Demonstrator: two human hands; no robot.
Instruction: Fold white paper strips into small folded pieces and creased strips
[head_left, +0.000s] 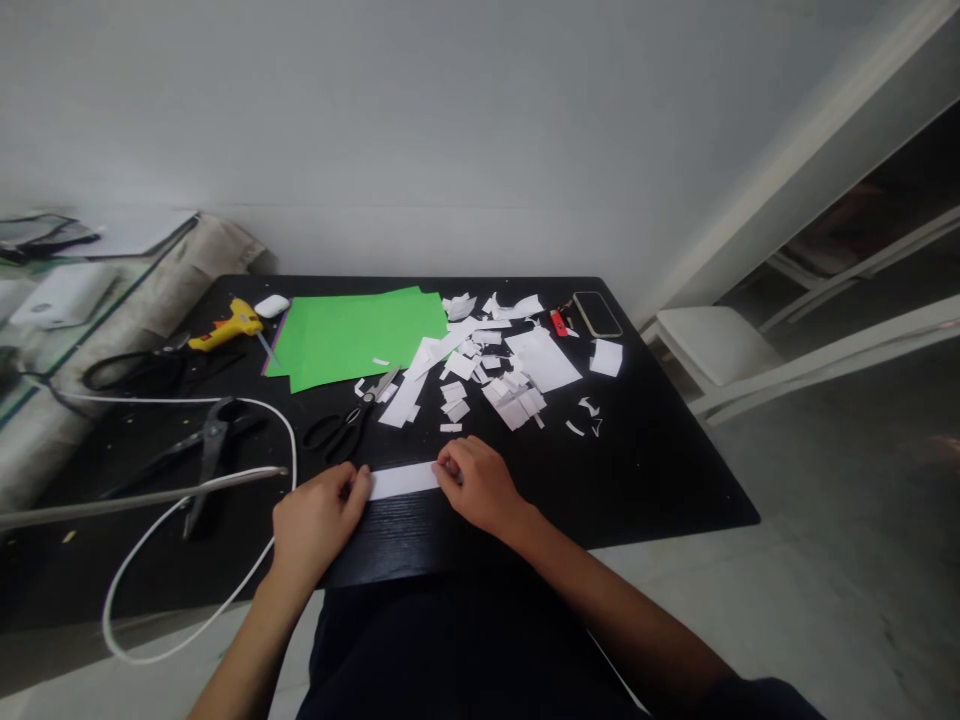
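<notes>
A white paper strip (403,480) lies near the front edge of the black table (615,470), stretched between my two hands. My left hand (319,510) pinches its left end between thumb and curled fingers. At the strip's right end, my right hand (480,485) grips it with fingers bent in. Just beyond my left hand rest black-handled scissors (349,420), blades pointing away to the right. Past the strip are scattered white paper pieces (517,400), small cut squares and longer strips (405,397).
Green sheets (352,340) lie at the back, beside a yellow glue gun (229,325). Pliers (212,450) and a looping white cable (289,430) occupy the left side. A phone (598,314) and a red lighter (559,322) sit at the back right. A white stool (709,345) stands right of the table.
</notes>
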